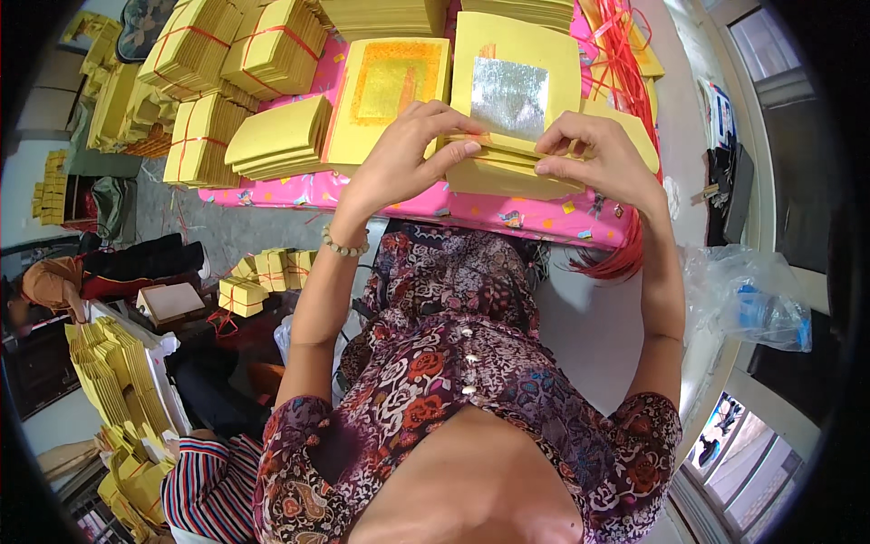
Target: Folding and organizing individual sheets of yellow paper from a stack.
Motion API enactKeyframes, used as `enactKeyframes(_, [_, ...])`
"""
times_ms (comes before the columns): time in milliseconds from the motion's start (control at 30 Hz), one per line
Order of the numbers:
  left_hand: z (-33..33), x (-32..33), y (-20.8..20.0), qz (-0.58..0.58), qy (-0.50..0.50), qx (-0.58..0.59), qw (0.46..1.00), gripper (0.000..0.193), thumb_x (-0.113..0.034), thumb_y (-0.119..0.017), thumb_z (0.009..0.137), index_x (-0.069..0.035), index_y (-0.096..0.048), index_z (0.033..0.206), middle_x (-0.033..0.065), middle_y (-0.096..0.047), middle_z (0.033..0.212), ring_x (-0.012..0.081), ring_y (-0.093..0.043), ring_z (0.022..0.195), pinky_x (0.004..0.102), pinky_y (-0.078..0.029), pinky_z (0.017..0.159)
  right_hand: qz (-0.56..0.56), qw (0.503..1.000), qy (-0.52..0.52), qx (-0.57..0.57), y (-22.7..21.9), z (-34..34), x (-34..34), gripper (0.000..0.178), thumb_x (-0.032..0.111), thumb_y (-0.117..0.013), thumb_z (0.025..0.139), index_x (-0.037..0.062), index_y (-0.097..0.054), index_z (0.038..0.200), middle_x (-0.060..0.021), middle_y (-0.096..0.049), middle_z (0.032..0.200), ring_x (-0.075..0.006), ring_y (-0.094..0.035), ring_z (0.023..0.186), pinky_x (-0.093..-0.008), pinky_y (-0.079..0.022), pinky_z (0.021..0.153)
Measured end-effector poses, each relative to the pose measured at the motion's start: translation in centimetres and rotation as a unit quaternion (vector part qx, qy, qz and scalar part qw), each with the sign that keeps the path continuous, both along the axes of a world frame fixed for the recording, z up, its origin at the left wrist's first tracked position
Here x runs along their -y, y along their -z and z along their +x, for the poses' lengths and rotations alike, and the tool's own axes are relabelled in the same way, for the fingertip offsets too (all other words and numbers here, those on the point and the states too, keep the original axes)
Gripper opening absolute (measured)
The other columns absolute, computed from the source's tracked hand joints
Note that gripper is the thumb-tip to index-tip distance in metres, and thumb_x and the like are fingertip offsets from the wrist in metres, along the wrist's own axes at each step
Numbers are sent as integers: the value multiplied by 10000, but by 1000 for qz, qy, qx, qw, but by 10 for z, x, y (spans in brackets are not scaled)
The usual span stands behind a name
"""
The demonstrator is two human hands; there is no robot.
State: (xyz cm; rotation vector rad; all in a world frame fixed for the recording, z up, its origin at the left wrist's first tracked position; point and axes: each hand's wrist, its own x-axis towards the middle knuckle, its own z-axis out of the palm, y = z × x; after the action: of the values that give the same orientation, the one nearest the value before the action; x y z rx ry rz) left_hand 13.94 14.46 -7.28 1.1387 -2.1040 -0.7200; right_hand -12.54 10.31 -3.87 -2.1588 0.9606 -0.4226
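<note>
Between my hands lies a sheet of yellow paper [566,82] with a silver foil square [509,95] on it. Its near edge is folded up into layered strips. My left hand [412,154], a beaded bracelet on its wrist, pinches the left end of the fold between thumb and fingers. At the fold's right end, my right hand [603,159] has thumb and curled fingers closed on the layers. Left of the sheet is a yellow stack topped by an orange and gold printed square [390,82]. How many layers I grip cannot be made out.
A pink patterned cloth [362,193] covers the table. Red-tied yellow bundles [195,136] and a folded stack [281,136] stand left; red strings [625,63] hang right. Other people sit at lower left, one in a striped sleeve [213,485], near more yellow paper [118,372].
</note>
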Motion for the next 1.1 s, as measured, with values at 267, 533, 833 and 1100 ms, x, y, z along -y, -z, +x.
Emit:
enactKeyframes(267, [-1,2,-6,-27,12,27,999,287,-276,-636,849,-63,-647,1042,111,-623,987,266,-567,969,371,-441,864,28,999,-2,18,0,-1,4,215,244,-698,795,39,-667,849,-41,-649,739,-129,-600,654,-263,-455,598])
enactKeyframes(533, [-6,9,-13,-40,-10,38,998,364,-364,-645,821,-47,-652,1001,150,-636,874,304,-606,834,383,-475,738,-57,998,1,-20,-8,2,1,191,190,-642,843,0,-633,862,-76,-609,760,-148,-588,695,-269,-459,626])
enactKeyframes(833, [-3,25,-15,1,-33,53,998,298,-330,-677,789,-46,-703,876,126,-654,739,296,-630,714,380,-487,656,-76,997,12,7,-14,-5,-4,188,174,-683,787,20,-644,887,-102,-645,850,-235,-625,807,-328,-486,717])
enactKeyframes(1100, [-6,53,-18,77,-6,-85,993,227,-254,-725,772,-57,-714,885,67,-686,772,184,-637,749,312,-479,733,-234,970,4,72,25,-21,24,247,80,-666,724,39,-670,967,-101,-657,991,-268,-559,1052,-385,-435,890])
